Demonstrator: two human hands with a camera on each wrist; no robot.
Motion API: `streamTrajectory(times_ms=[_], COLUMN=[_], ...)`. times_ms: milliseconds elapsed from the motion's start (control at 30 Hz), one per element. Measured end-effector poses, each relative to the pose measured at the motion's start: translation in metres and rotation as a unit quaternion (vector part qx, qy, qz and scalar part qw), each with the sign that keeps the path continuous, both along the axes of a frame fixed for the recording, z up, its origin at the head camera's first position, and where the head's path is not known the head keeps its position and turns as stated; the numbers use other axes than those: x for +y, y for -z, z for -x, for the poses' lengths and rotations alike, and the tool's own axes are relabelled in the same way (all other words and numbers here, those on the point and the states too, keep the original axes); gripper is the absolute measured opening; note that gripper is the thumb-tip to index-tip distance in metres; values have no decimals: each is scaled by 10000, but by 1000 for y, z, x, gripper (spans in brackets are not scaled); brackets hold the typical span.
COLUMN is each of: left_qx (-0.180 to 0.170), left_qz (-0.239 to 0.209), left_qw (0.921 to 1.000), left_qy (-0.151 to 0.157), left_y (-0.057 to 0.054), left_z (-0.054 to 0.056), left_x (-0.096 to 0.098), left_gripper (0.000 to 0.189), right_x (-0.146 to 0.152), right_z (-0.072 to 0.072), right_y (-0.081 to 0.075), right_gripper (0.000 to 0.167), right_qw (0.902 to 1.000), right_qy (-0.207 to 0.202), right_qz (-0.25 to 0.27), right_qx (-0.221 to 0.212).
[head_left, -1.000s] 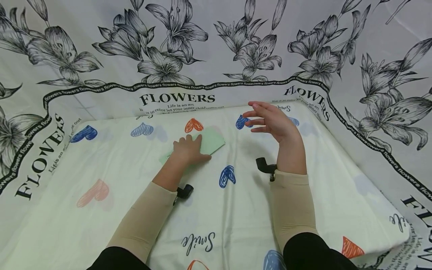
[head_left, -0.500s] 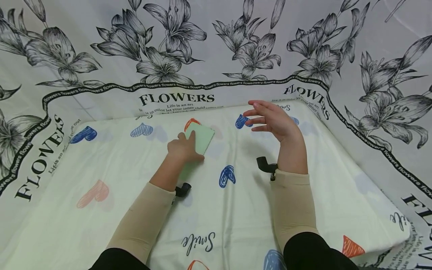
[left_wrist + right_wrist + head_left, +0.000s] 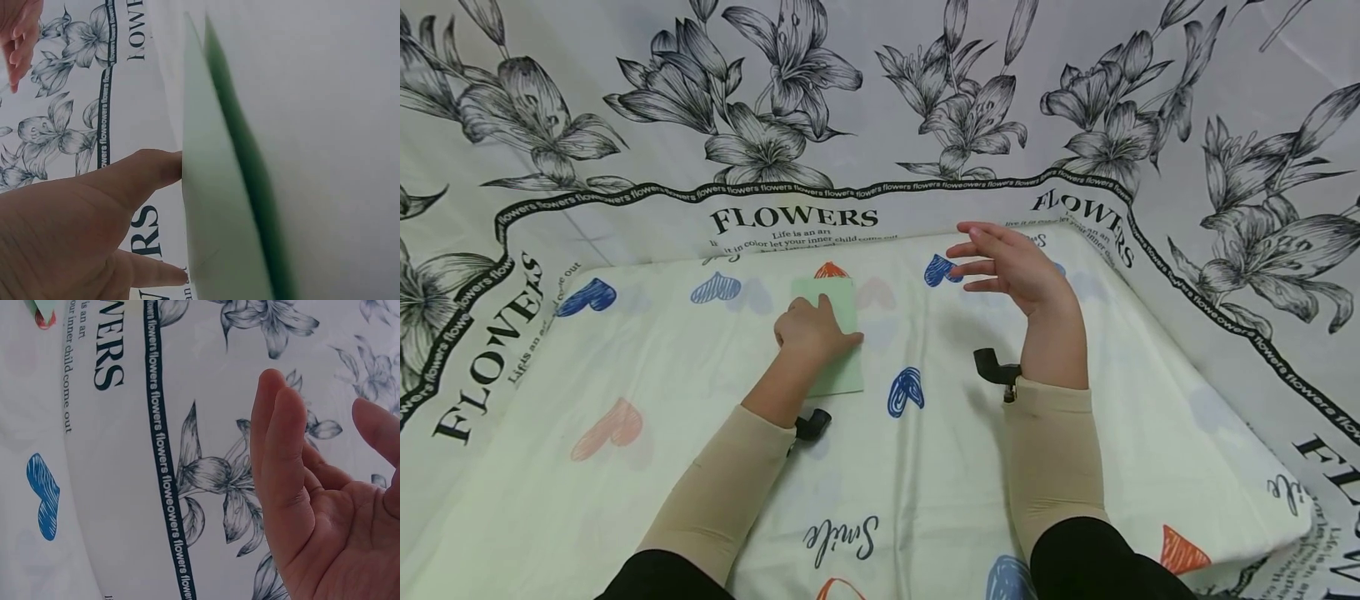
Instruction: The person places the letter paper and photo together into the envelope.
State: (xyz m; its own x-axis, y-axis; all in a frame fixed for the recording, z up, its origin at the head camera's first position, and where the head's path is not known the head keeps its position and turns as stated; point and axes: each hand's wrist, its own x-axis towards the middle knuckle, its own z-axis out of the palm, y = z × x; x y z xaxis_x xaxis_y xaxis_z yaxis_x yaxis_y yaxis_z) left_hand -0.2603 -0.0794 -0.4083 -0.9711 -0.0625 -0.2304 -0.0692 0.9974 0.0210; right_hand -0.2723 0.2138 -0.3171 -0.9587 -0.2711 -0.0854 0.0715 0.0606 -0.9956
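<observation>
A pale green rectangular card [image 3: 847, 310] lies on the cloth-covered table, its long side pointing away from me. My left hand [image 3: 808, 329] is over its middle and left side, thumb and forefinger stretched out, the other fingers partly hidden. In the left wrist view, the thumb and a finger reach straight to the face of the green card [image 3: 212, 175], and a dark green strip runs along its edge. My right hand [image 3: 1018, 271] is raised at the right, away from the card. Its palm shows in the right wrist view, the fingers [image 3: 284, 450] loosely extended around nothing.
The white tablecloth [image 3: 685, 500] carries printed hearts and the word "Smile". Behind it hangs a white backdrop [image 3: 865, 83] printed with black lilies and "FLOWERS". Both wrists wear a small black camera mount [image 3: 996, 367].
The card has turned counterclockwise under my left hand, from lying slanted toward the upper right to pointing straight away. My right hand has barely moved.
</observation>
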Motion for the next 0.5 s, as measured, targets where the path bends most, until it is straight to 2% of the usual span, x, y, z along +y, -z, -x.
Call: streamTrajectory(times_ms=[133, 233, 333, 500], left_qx=[65, 90, 80, 59], left_qz=[29, 33, 19, -12], left_qw=[10000, 9999, 10000, 9999], left_qy=[-32, -27, 39, 112], left_y=[1, 2, 0, -4], left_z=[-1, -2, -3, -3], left_x=[2, 2, 0, -3], left_gripper=[108, 106, 102, 90], right_x=[-1, -4, -9, -25], right_z=[1, 2, 3, 6], right_y=[1, 3, 8, 17], right_gripper=[53, 53, 55, 61], right_qw=[10000, 9994, 9958, 9785], right_qy=[-30, -18, 155, 543], right_qz=[-88, -342, -898, -1944], right_qx=[30, 54, 91, 417])
